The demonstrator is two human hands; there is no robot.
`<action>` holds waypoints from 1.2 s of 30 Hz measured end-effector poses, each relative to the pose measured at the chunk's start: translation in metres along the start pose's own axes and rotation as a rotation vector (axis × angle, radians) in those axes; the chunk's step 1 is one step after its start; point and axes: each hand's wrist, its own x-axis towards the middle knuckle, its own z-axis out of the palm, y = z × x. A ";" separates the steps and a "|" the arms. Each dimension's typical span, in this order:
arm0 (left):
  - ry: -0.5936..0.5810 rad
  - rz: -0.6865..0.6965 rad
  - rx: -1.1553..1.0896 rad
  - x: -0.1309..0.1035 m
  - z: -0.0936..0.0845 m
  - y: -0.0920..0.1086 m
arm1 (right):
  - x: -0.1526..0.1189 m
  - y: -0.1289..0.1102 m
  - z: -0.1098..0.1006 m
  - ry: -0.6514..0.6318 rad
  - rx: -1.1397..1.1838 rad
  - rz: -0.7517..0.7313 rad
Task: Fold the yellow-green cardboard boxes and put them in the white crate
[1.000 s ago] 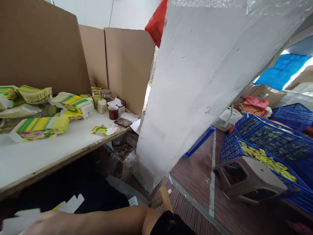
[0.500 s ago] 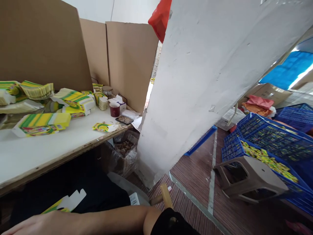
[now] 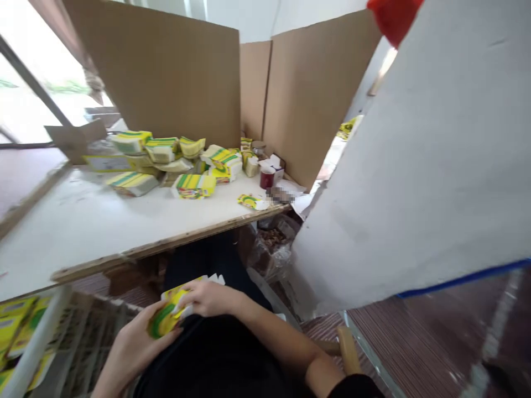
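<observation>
Head view: left hand (image 3: 133, 345) and right hand (image 3: 209, 298) both closed on one flat yellow-green carton blank (image 3: 174, 309), held over the lap at 6 o'clock, below the worktop (image 3: 83, 221) edge. White flaps stick out at the blank's upper end, between the right hand's fingers. Left hand cups the lower end, right hand pinches the top.

Progress, judged from the layout: blank looks still flat or only partly opened, not squared up, flaps not tucked. Pile of yellow-green cartons (image 3: 166, 160) at 11–12 o'clock on the worktop, some boxed up, some apparently flat stacks; can't tell the split. One loose blank (image 3: 251, 202) near the worktop edge at 1 o'clock. So some units appear done, the one in hand barely started.

Containers:
- White-framed rack or bin (image 3: 37, 337) at 8 o'clock, low left: more yellow-green printed pieces inside, blurred, count unclear.
- Dark red cup (image 3: 266, 178) at 1 o'clock on the worktop, contents not visible.
- Clear plastic bag (image 3: 269, 251) under the worktop at 1 o'clock, something brown inside, not identifiable.

Brown cardboard screens (image 3: 166, 72) stand behind the worktop; white pillar (image 3: 415, 166) at 3 o'clock.
</observation>
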 end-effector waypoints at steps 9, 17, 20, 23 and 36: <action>-0.048 -0.061 0.125 -0.002 -0.007 0.028 | 0.004 -0.007 0.029 0.270 0.426 0.207; 0.939 -0.457 0.491 -0.028 -0.125 -0.032 | -0.003 0.044 0.020 0.372 0.220 0.595; 0.841 -0.474 0.331 -0.031 -0.120 -0.040 | -0.001 0.047 0.027 0.263 0.167 0.566; 0.620 -0.454 0.120 -0.022 -0.082 -0.032 | 0.002 0.041 0.039 0.158 0.106 0.541; 0.288 -0.254 -0.691 0.000 0.005 0.002 | 0.007 0.020 0.037 0.344 0.387 0.518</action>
